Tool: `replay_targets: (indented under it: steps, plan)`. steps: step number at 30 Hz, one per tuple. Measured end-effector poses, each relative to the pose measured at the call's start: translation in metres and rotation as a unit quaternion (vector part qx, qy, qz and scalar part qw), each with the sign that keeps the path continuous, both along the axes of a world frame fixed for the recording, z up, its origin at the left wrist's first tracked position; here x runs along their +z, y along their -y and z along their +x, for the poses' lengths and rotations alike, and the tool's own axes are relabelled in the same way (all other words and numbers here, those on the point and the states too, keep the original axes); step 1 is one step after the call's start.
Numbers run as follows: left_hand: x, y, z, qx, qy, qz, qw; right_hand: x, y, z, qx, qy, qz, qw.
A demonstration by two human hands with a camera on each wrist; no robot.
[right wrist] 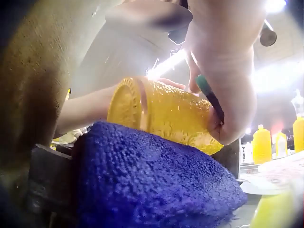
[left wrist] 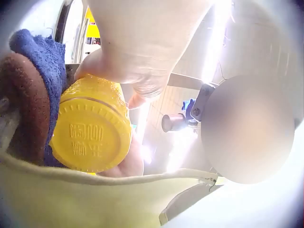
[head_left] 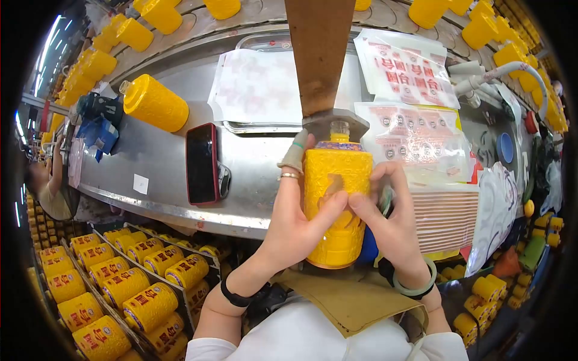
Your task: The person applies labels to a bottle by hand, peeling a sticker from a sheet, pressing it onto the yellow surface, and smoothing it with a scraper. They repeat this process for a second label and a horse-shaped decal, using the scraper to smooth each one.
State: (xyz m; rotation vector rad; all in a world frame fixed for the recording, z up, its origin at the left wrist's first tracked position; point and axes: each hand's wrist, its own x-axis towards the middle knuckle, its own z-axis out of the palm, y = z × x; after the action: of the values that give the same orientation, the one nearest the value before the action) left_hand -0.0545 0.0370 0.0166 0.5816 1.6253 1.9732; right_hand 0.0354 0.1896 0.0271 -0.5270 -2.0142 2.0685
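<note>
A yellow embossed bottle (head_left: 338,240) lies with its clear glass neck (head_left: 339,129) against a metal plate under a brown post. The left hand (head_left: 295,225) grips its left side, thumb across the front and fingers along the side. On the right side the right hand (head_left: 394,222) holds it, its thumb meeting the left thumb on the bottle's face. In the left wrist view the round base (left wrist: 92,135) shows embossed characters. Beneath the bottle sits a blue cloth pad (right wrist: 156,180) in the right wrist view.
A phone (head_left: 202,163) and another yellow bottle (head_left: 155,103) are at the left. Printed sheets (head_left: 415,135) lie right of the post (head_left: 319,54), a white-covered tray (head_left: 256,84) left of it. Crates of labelled bottles (head_left: 150,307) stand at lower left.
</note>
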Motion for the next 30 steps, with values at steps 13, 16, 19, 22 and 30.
replay_targets:
  steps: [13,16,19,22,30]
  plan:
    - [0.005,-0.005,-0.001,-0.003,0.063,0.024,0.998,0.005,-0.001,-0.001,0.015,0.016,0.018,1.000]
    - [0.003,-0.003,-0.002,-0.002,0.091,0.027,0.996,0.012,-0.006,0.001,0.042,0.008,0.058,0.997]
    - [-0.006,0.001,-0.002,0.018,0.096,0.070,0.993,0.035,-0.019,-0.007,0.004,0.011,0.068,0.998]
    - [-0.007,0.004,0.000,0.067,0.108,0.063,0.990,0.068,-0.030,-0.023,0.068,-0.077,0.398,0.912]
    - [0.000,0.021,0.005,0.064,0.036,0.030,0.997,0.089,-0.036,-0.059,0.060,-0.154,0.639,0.751]
